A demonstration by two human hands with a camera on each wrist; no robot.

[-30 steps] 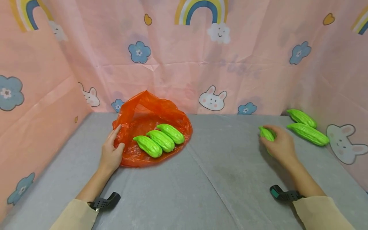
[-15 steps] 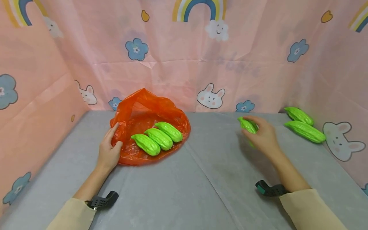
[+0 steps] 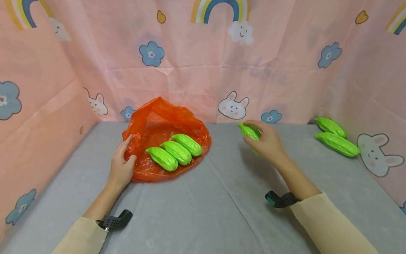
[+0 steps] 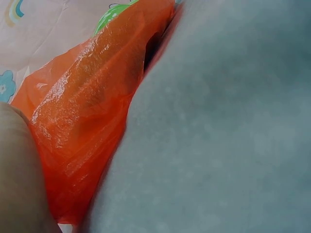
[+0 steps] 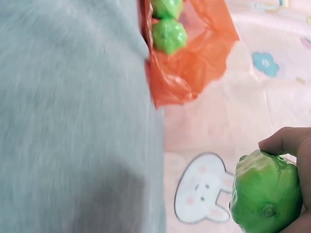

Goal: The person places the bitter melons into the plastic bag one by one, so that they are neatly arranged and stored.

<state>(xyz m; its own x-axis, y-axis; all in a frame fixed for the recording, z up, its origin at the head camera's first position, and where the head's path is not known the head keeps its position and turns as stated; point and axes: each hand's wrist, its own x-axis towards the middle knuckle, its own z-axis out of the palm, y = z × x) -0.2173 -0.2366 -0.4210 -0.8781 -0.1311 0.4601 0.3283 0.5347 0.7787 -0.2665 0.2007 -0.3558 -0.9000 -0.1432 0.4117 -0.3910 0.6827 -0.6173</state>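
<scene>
An orange-red plastic bag (image 3: 158, 176) lies on the left side of the table with its mouth toward me. Three green bitter melons (image 3: 176, 152) rest side by side in it. My left hand (image 3: 120, 165) holds the bag's left side, thumb and fingers apart on the plastic. In the left wrist view, the bag (image 4: 82, 126) rises next to part of that hand. Right of the bag, my right hand (image 3: 266, 141) grips another bitter melon (image 3: 249, 131) between thumb and fingers, raised over the table. The right wrist view shows the rounded end of this held melon (image 5: 266, 196).
Two more bitter melons (image 3: 337, 144) lie at the back right, near the side curtain. A pink patterned curtain (image 3: 190, 81) encloses the grey-covered table (image 3: 196, 211) at the back and sides. Each wrist wears a black strap device (image 3: 280, 199).
My right hand has carried its bitter melon leftward from beside the two at the right, up off the table and toward the bag. My left hand stays at the bag.
</scene>
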